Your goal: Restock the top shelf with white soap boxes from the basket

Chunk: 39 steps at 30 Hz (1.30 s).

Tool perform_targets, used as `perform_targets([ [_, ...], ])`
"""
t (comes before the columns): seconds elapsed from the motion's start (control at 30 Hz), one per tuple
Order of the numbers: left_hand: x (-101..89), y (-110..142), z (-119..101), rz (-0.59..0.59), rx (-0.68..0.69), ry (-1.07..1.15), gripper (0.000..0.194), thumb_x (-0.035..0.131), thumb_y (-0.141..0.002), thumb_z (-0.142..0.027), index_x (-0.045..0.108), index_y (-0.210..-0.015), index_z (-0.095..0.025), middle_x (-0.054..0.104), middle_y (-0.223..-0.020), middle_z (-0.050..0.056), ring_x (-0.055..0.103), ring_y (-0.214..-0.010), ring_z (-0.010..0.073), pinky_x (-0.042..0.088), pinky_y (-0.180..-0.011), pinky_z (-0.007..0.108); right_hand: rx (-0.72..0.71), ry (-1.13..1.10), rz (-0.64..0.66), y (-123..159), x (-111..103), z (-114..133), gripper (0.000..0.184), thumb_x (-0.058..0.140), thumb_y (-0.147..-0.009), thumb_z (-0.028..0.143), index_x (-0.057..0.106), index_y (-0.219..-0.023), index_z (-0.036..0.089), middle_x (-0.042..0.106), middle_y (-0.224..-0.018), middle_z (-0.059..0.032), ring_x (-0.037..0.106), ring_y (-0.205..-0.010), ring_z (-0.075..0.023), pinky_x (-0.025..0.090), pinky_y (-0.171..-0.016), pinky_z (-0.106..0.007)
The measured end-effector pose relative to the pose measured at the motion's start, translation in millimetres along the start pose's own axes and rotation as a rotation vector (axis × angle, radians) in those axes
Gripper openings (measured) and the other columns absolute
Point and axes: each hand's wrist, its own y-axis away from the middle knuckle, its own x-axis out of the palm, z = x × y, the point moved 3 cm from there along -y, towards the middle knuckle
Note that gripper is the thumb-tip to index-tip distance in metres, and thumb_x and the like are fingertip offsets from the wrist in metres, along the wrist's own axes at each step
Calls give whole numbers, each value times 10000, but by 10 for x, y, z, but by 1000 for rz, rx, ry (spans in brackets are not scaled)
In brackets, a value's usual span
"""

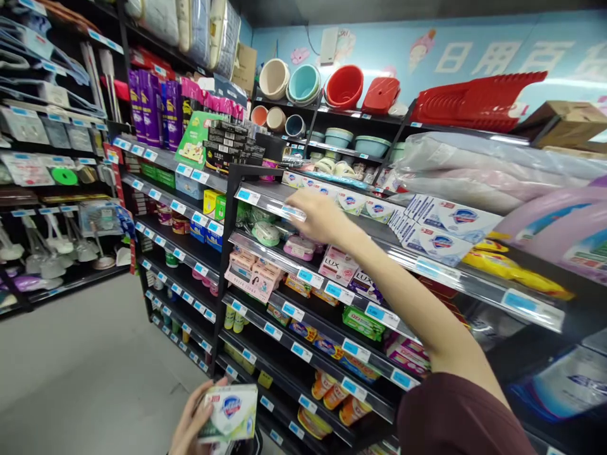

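Note:
My left hand (pixel 194 420) is closed around a white and green soap box (pixel 228 412) with a blue shield logo, low in the view. Part of another item shows beneath that box, too hidden to name. My right arm reaches across to the top shelf (pixel 265 201), and my right hand (pixel 318 218) is over its front edge beside a price label (pixel 293 213). The right fingers point down and are blurred; whether they hold anything does not show. Behind this hand a row of soap boxes (pixel 351 202) stands on the shelf, with stacked white soap boxes (pixel 439 227) farther right.
Lower shelves carry pink LUX soap boxes (pixel 337 265), a pink soap dish (pixel 300 248) and orange tubs (pixel 336 395). Purple spray cans (pixel 150 107) stand at the left. Basins (pixel 344 87) sit on the back rack. Grey floor (pixel 95 373) runs along the left.

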Motion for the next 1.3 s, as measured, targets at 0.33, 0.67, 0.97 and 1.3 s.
perform_targets([
  [0.33,177,155,-371,138,448,-42,491,835,-804,-443,627,-1216,-273,629,-1343,63,630,-1201,269,605,-823,240,-531,-581,706,863,511,1948,676,573,-998,469,323,-1515,113,714,-1141,-134,704,-938,-252,463,-658,-315],
  [0.67,301,263,-438,105,910,-410,310,810,-846,-216,664,-1119,-235,653,-1094,43,655,-1062,189,584,-916,292,-604,-392,414,740,398,1693,327,647,-957,221,542,-1255,133,679,-1179,-116,612,-1068,-236,470,-781,-337],
  [0.97,301,751,-361,-59,1980,-876,313,768,-820,-19,752,-982,-287,662,-807,-8,627,-772,163,624,-826,378,-1094,-258,-401,867,218,1836,100,567,-987,238,646,-937,204,686,-1028,-22,636,-984,-184,512,-837,-344],
  [1.3,165,627,-512,17,1532,-746,391,798,-780,-13,666,-1113,-170,651,-1095,80,689,-966,213,583,-901,375,-1108,82,-287,666,157,1612,282,475,-1055,252,647,-1243,131,662,-1207,-74,620,-1155,-189,539,-864,-316],
])
